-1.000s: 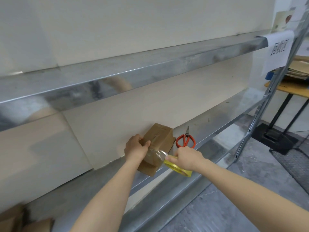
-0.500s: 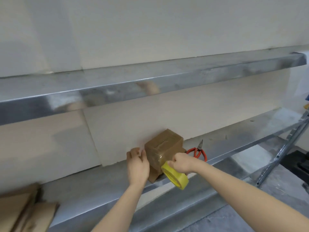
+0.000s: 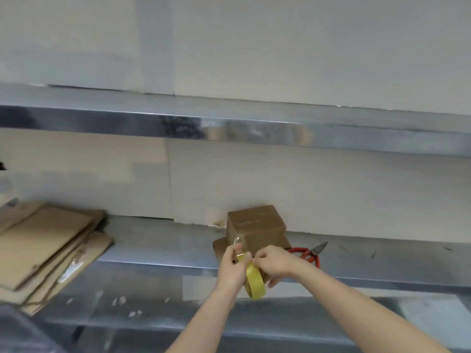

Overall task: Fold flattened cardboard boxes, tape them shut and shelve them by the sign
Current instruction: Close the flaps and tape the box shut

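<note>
While taping folded cardboard box [image 3: 254, 229], low centre on steel shelf [image 3: 158, 242]: L hand [image 3: 230, 270] pinching tape strip [image 3: 238, 241], R hand [image 3: 275, 263] curled round yellow tape roll [image 3: 255, 285]. Seems mid-task; left: cut w/ red scissors [image 3: 307, 253] beside box, shelve, fold flat boxes [image 3: 46, 247] lower left.

Both forearms extended forward and converging, left hand [image 3: 229, 267] and right hand [image 3: 275, 261] nearly touching at centre, each curled and pinching the yellow tape [image 3: 255, 282].

We see red-handled scissors [image 3: 316, 250] lying on a steel shelf [image 3: 158, 240], a pale wall [image 3: 254, 47] behind, another shelf above.
</note>
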Tool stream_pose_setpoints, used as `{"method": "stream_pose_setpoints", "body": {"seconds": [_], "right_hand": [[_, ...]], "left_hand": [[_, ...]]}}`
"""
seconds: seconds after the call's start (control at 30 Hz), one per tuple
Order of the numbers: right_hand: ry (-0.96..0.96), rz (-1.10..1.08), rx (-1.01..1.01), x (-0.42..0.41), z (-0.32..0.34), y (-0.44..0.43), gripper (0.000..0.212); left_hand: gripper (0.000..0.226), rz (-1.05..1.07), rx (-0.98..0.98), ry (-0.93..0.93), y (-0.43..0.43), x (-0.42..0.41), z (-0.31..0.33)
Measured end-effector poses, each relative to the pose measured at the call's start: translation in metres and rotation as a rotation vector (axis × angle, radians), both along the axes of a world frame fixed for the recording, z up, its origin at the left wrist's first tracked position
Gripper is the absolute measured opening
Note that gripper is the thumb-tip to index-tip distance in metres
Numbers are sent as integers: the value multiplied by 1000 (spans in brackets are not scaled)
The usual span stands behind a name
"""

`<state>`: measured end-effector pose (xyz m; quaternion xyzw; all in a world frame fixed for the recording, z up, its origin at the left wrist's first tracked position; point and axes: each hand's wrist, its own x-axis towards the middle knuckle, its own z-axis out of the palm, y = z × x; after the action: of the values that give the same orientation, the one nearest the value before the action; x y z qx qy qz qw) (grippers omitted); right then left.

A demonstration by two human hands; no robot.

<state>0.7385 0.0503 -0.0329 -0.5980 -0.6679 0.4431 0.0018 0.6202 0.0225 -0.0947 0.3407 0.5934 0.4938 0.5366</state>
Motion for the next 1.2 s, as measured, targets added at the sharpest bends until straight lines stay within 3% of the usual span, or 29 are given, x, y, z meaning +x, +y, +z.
{"method": "stream_pose_setpoints", "body": {"seconds": [0.13,0.27,0.37,0.57,0.73,0.97,1.2], "right_hand": [[-67,-98,127,22,-3,10,22],[-296,-135,241,56,-14,26,19],[-421,-184,224,72,-27,35,10],[-538,-337,225,79,-57,47,37],[-562,-473,179,70,-56,52,26],[-531,-329,226,92,-38,45,23],[-535,-160,300,95,5,18,48]], "left_hand": [[21,19,-14,62,0,5,-2],[22,46,-21,29,1,9,-7],[25,53,-30,12,2,9,-9],[29,69,-30,-43,3,8,-16],[32,97,-33,-75,3,7,-20],[39,157,-63,-146,2,8,-23],[44,197,-87,-187,4,13,-26]]}}
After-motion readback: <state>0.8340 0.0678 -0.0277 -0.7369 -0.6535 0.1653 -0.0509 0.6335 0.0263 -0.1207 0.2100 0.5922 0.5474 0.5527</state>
